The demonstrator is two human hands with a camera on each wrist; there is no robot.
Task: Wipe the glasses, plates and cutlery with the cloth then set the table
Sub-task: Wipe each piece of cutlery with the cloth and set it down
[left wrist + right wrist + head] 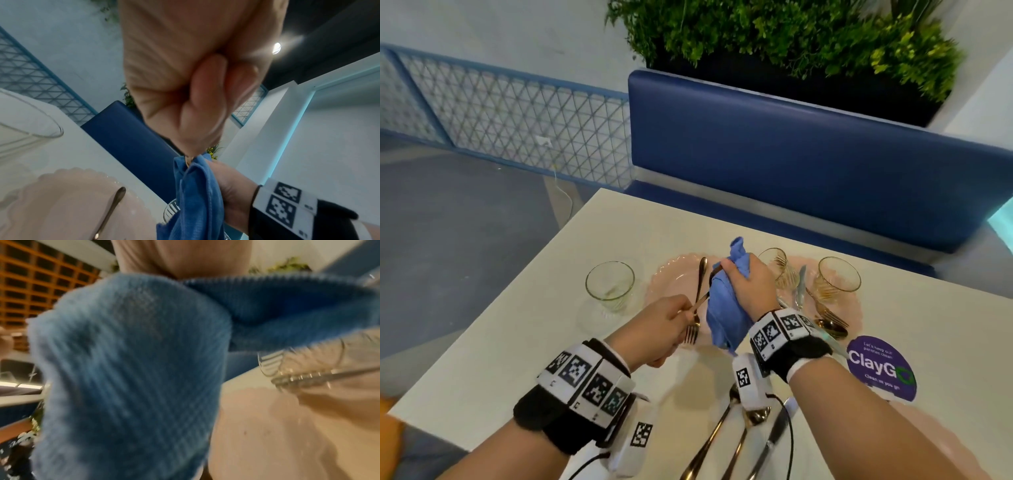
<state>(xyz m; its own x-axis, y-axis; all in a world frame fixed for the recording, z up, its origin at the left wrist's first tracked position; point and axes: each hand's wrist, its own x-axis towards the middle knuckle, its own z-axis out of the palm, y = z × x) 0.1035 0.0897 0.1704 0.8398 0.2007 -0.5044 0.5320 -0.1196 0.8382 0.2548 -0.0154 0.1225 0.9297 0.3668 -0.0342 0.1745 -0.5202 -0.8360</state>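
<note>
Step in hand: a piece of gold cutlery [702,297] is being wiped with the blue cloth [722,308] above the middle of the table [524,342]; its far end is hidden in the cloth, so what kind of piece it is cannot be told.
Left hand: the left hand [657,332] is curled round the near end of that piece, together with a gold fork [693,330] whose tines point toward the near edge.
Right hand: the right hand [748,284] is closed round the bunched cloth, the fabric pressed about the metal.
Wiping well: the cloth is best drawn along the whole length while the left-hand grip is kept firm; the piece should then be turned so the other face is reached, and the part under the fingers is best wiped last.
Risk: the second fork in the same fist may slip or be missed.
Waiting items: a clear glass [610,286] stands toward the left edge; two tinted glasses [837,279] with more cutlery stand on a pink plate [854,308] toward the right edge; another pink plate [671,281] lies under the hands, a gold utensil [702,270] resting on it.
Near edge: a spoon, a further utensil and a knife [774,442] lie side by side.
Setting: judged not yet begun for the far places.
</note>
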